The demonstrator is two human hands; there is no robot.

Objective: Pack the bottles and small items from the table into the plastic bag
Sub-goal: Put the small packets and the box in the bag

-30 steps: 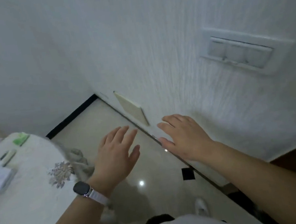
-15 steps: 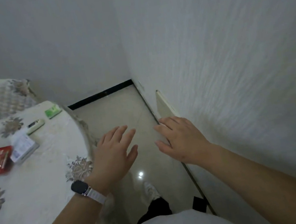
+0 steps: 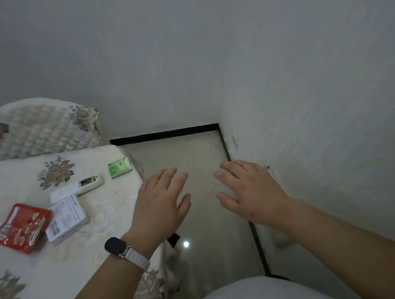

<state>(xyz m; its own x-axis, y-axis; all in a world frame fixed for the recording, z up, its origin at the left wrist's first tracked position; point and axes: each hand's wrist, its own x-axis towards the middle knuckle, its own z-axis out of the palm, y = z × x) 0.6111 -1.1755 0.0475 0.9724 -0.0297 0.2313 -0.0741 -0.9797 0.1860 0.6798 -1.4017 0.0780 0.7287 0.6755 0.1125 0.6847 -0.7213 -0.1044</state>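
Observation:
On the table (image 3: 43, 265), covered with a cream flowered cloth, lie a red food packet (image 3: 21, 227), a white box (image 3: 66, 218), a white remote-like device (image 3: 77, 187) and a green tissue pack (image 3: 119, 167). My left hand (image 3: 162, 204), with a dark watch on its wrist, hovers flat and empty over the table's right edge. To its right, my right hand (image 3: 249, 187) is stretched out empty above the floor near the wall. No bottle and no plastic bag is in view.
A chair (image 3: 35, 128) with a quilted flowered cover stands behind the table. A white wall (image 3: 324, 107) runs close along the right. Between table and wall is a narrow strip of glossy beige floor (image 3: 192, 155) with a black skirting line.
My view has swung left from the wall towards the table. More of the table, its items and the chair have come into sight. Both hands stay outstretched and empty.

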